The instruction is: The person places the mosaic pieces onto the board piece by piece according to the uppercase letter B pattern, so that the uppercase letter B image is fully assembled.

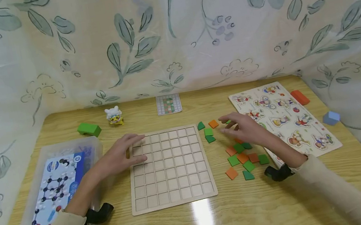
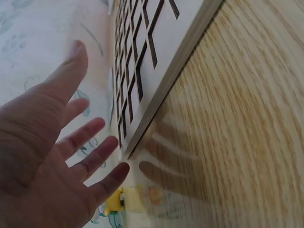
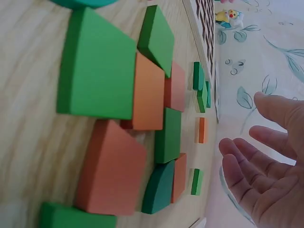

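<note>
A square wooden grid board [image 1: 171,165] lies flat in the middle of the table, its cells bare. Over its upper left corner hovers my left hand [image 1: 119,156], fingers extended and holding nothing; the left wrist view shows those fingers [image 2: 97,156] spread beside the board's edge [image 2: 161,80]. My right hand [image 1: 245,127] is above the scattered tiles, fingers loosely bent with nothing in them. Orange tiles [image 1: 231,173], green square tiles [image 1: 233,160] and dark green quarter-round tiles [image 1: 248,175] lie right of the board. In the right wrist view, a green tile [image 3: 99,66] is closest to the camera.
A pattern card [image 1: 169,104] lies behind the board. At left are a clear plastic box [image 1: 92,151], a green block [image 1: 89,129] and a small figurine [image 1: 114,116]. A picture puzzle board [image 1: 280,119], a red block [image 1: 300,97] and a blue block [image 1: 331,118] occupy the right.
</note>
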Demonstrator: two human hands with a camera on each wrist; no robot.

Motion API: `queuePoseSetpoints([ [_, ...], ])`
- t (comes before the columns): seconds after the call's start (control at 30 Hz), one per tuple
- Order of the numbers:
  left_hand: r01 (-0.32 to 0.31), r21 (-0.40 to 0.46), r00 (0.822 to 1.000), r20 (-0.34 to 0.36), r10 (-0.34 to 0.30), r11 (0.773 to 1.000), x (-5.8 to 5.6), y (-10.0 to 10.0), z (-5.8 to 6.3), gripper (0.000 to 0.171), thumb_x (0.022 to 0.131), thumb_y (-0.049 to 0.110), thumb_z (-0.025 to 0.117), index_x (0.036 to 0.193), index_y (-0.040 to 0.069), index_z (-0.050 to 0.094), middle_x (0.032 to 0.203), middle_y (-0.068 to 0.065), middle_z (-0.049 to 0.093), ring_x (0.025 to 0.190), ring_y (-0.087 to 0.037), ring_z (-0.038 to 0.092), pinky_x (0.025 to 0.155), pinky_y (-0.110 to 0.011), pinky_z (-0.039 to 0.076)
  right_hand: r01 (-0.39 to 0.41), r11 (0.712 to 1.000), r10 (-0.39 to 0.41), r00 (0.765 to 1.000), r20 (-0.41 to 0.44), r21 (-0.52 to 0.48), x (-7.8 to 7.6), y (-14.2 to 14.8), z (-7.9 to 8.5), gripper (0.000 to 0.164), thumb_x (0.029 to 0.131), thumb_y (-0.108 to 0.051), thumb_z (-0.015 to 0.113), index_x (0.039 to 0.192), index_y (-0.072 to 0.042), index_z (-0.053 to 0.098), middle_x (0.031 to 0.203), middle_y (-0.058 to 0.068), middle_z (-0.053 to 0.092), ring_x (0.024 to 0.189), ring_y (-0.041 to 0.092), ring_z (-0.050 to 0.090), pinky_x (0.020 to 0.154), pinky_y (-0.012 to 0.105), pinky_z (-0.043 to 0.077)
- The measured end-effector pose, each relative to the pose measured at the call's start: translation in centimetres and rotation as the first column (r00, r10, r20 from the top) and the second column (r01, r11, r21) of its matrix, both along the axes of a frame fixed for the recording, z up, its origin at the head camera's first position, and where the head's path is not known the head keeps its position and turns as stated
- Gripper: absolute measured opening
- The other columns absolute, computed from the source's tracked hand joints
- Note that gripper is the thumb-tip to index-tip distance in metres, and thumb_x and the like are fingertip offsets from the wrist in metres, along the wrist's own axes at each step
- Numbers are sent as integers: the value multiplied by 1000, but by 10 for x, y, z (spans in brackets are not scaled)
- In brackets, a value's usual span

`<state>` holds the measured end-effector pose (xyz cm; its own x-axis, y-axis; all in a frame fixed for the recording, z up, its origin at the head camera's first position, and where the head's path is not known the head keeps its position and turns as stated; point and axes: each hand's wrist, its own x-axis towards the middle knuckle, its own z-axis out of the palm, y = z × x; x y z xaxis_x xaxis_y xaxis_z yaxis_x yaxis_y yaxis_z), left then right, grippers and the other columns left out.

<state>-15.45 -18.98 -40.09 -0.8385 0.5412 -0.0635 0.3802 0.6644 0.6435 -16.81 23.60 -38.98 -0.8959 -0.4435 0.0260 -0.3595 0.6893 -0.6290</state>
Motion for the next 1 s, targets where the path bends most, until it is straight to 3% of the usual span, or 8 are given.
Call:
queuePoseSetpoints([
  [0.27,21,-36,999,-34,-23,999,3,-3,-1,66,86,42,72,140,10,52,138,-16,49,130,-39,43,104,-59,35,-63,990,53,996,77,130,6,7,-10,48,93,-22,65,133,2,54,123,22,57,110,37,59,89,49,50],
  [0.43,29,-20,999,-21,-29,999,3,-1,-2,64,86,42,71,139,10,53,136,-15,51,128,-37,46,102,-57,38,-86,985,71,992,105,149,2,9,-11,50,93,-24,66,134,1,53,121,20,58,110,35,58,89,48,49],
  [0.73,41,-28,999,-16,-41,999,5,-1,1,61,87,37,72,137,7,55,134,-15,55,125,-36,49,101,-55,40,-96,980,75,990,120,177,-20,0,-6,52,94,-18,64,139,2,47,107,14,68,98,29,65,82,42,53],
  [1.0,73,-57,996,-44,-75,996,3,1,-2,53,87,30,72,133,8,58,129,-12,57,118,-30,51,94,-48,42,-100,973,80,992,99,207,-44,-7,-14,49,93,-17,66,137,-2,50,95,10,68,82,18,62,75,35,51],
])
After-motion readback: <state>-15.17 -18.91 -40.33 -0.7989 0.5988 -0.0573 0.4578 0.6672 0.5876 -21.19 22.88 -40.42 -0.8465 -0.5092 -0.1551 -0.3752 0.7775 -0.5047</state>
